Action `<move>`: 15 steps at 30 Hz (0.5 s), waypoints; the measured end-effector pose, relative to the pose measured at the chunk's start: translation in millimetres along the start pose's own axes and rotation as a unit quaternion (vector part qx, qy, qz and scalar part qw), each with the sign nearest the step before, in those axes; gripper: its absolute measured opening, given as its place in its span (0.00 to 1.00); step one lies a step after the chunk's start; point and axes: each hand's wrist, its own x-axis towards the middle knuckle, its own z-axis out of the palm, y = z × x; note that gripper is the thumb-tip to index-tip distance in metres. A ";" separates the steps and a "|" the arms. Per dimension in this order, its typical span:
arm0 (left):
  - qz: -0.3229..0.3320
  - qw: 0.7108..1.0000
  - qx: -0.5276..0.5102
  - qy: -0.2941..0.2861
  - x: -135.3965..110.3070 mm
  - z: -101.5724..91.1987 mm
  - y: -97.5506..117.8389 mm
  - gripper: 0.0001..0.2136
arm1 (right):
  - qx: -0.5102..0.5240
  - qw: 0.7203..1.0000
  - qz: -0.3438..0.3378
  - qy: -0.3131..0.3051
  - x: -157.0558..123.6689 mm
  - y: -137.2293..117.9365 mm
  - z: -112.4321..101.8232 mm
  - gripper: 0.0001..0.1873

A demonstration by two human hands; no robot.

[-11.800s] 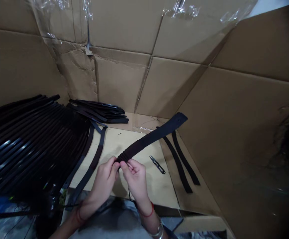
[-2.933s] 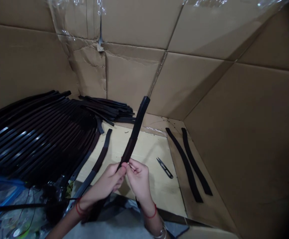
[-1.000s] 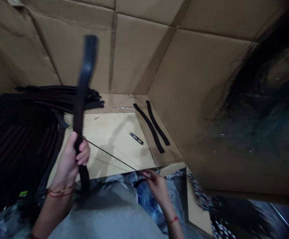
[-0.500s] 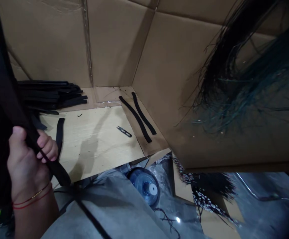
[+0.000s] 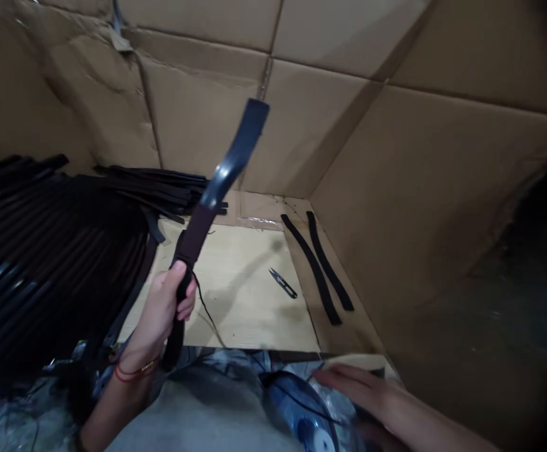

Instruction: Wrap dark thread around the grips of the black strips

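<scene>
Closest to me, the person's left hand (image 5: 162,307) is wrapped tight around a long black strap (image 5: 198,232), held up on end, probably to keep it clear of the big pile of black straps (image 5: 51,251). The right hand (image 5: 372,392) is open, fingers flat, just over a blue plastic water jug (image 5: 296,408). Further out, thread snips (image 5: 282,283) lie on the plywood board (image 5: 240,314), probably kept within easy reach, with two thin black strips (image 5: 311,265) just past it by the cardboard wall (image 5: 443,188).

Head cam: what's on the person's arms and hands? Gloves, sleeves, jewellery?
No gloves on either hand. The left hand is bare, with thin red cords around the wrist and a fine gold-coloured strand among them. The right hand is bare too and slightly blurred; its wrist is out of frame. No sleeve shows on the forearms in view.
</scene>
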 end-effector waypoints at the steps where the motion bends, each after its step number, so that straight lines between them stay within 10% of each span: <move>1: 0.002 1.000 0.015 -0.005 -0.7 -0.4 -2.0 0.26 | 0.037 0.993 -0.064 -0.093 20.7 -8.1 -0.8 0.20; 4: 0.014 0.999 0.046 -0.006 -3.2 -0.2 -7.7 0.26 | 0.199 0.935 -0.169 -0.241 83.6 -51.1 20.3 0.30; 8: 0.036 0.996 0.079 0.022 -6.2 3.4 -15.2 0.25 | 0.388 0.918 -0.071 -0.041 134.0 -117.1 84.4 0.23; 15: 0.088 0.980 0.148 0.097 -11.2 3.3 -21.8 0.23 | 0.340 0.937 -0.071 0.029 148.3 -136.8 121.5 0.16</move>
